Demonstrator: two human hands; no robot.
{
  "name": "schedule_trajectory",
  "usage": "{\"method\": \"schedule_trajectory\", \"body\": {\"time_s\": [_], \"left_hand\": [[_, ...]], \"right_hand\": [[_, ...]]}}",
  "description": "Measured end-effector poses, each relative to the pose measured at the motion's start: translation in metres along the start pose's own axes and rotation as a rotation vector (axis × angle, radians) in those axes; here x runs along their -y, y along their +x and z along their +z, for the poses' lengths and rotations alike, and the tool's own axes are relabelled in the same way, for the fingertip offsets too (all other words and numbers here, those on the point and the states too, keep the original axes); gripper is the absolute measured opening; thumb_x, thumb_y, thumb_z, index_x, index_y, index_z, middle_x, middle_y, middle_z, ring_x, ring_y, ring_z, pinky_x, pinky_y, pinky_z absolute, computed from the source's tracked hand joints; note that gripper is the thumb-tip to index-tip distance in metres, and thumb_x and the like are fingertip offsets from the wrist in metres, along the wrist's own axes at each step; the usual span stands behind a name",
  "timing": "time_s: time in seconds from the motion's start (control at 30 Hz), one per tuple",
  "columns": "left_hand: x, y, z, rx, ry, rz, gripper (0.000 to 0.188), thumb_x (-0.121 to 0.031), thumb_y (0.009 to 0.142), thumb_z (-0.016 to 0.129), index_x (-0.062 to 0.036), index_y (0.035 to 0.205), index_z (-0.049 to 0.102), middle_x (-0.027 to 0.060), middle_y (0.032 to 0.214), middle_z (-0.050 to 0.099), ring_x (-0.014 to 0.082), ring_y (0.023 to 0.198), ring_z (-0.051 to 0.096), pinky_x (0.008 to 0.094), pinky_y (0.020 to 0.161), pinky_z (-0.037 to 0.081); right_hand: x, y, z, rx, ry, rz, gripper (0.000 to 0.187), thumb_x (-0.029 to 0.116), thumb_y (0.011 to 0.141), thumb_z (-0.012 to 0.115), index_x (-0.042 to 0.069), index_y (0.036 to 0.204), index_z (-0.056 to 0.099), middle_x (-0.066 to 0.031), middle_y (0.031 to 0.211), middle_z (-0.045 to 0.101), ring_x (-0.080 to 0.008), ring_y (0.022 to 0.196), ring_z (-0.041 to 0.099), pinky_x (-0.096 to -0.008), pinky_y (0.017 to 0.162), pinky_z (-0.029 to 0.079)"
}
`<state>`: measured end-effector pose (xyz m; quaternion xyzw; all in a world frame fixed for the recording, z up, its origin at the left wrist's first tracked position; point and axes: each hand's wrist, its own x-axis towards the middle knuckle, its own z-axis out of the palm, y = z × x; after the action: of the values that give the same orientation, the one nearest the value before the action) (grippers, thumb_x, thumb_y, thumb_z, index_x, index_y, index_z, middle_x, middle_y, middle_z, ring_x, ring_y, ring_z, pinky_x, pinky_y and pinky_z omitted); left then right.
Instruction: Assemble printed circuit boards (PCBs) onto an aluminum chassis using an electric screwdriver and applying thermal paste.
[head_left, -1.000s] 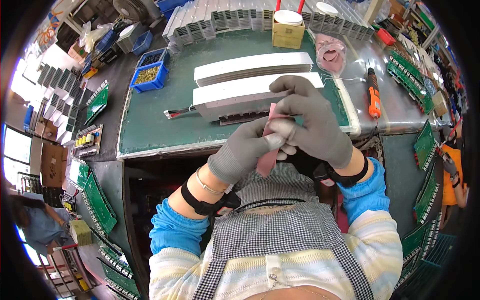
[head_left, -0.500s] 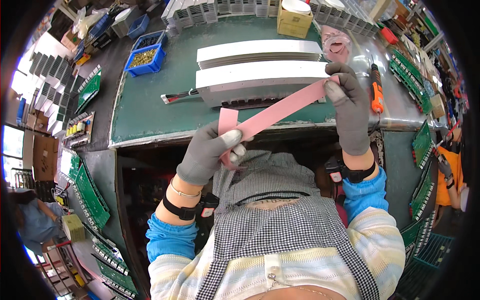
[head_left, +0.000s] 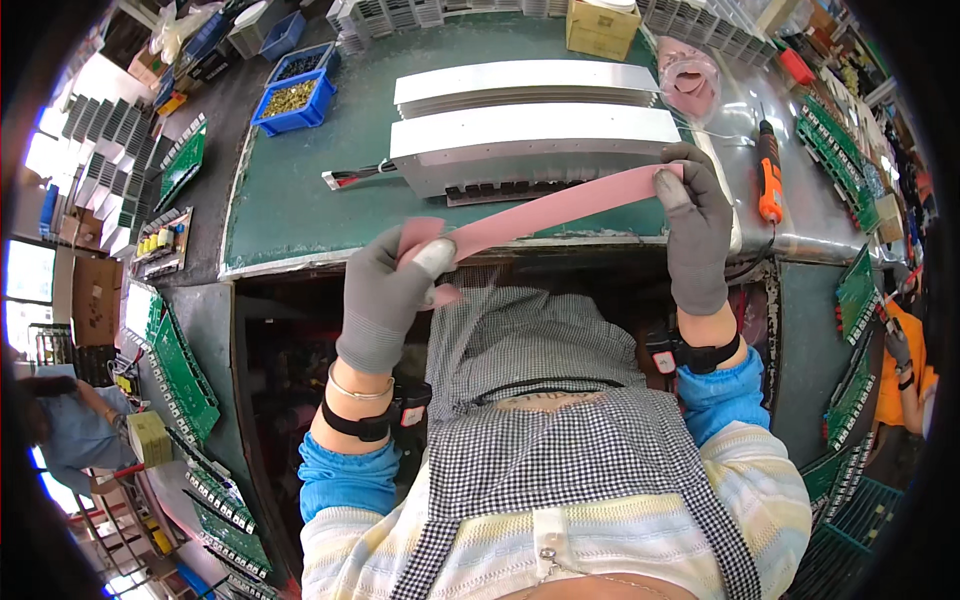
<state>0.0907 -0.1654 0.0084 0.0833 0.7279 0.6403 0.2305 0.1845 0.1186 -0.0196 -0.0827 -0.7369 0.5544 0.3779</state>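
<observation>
A long pink strip point(head_left: 560, 212) is stretched between my two grey-gloved hands just in front of the green work mat point(head_left: 290, 215). My left hand point(head_left: 385, 295) pinches its left end, where the strip folds over. My right hand point(head_left: 695, 235) grips the right end higher up. Behind the strip lie two long white metal housings point(head_left: 530, 135), the nearer one with a row of dark parts along its lower edge.
An orange electric screwdriver point(head_left: 768, 175) lies at the right of the bench. A blue bin of small brass parts point(head_left: 293, 98) and a cardboard box point(head_left: 600, 28) stand at the back. Green circuit boards point(head_left: 180, 365) are stacked at both sides. Another person sits at lower left.
My hands were together over a folded pink piece; they have moved apart, left hand down-left and right hand right, drawing the strip out to full length.
</observation>
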Motion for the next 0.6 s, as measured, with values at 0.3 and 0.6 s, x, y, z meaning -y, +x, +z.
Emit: {"method": "schedule_trajectory", "body": {"time_s": [0.3,0.6], "left_hand": [[-0.021,-0.036,-0.02,0.243,-0.503,-0.002,0.03,-0.024,0.071,0.074,-0.0007,0.08,0.057,0.0051,0.065,0.056,0.0069,0.046,0.041,0.0209,0.043,0.029],[-0.021,-0.034,-0.009,0.135,-0.359,0.119,0.016,0.003,0.076,0.063,-0.0016,0.078,0.048,0.01,0.08,0.056,0.0143,0.057,0.056,0.0259,0.048,0.049]], "right_hand": [[0.074,-0.018,-0.024,0.007,0.119,0.018,0.003,0.001,0.079,0.055,0.001,0.078,0.051,-0.0093,0.105,0.052,-0.0142,0.093,0.047,-0.0285,0.088,0.037],[0.065,-0.021,-0.032,0.018,-0.199,-0.175,0.016,0.012,0.075,0.065,0.001,0.078,0.055,-0.0118,0.106,0.053,-0.0206,0.095,0.05,-0.0326,0.086,0.039]]}}
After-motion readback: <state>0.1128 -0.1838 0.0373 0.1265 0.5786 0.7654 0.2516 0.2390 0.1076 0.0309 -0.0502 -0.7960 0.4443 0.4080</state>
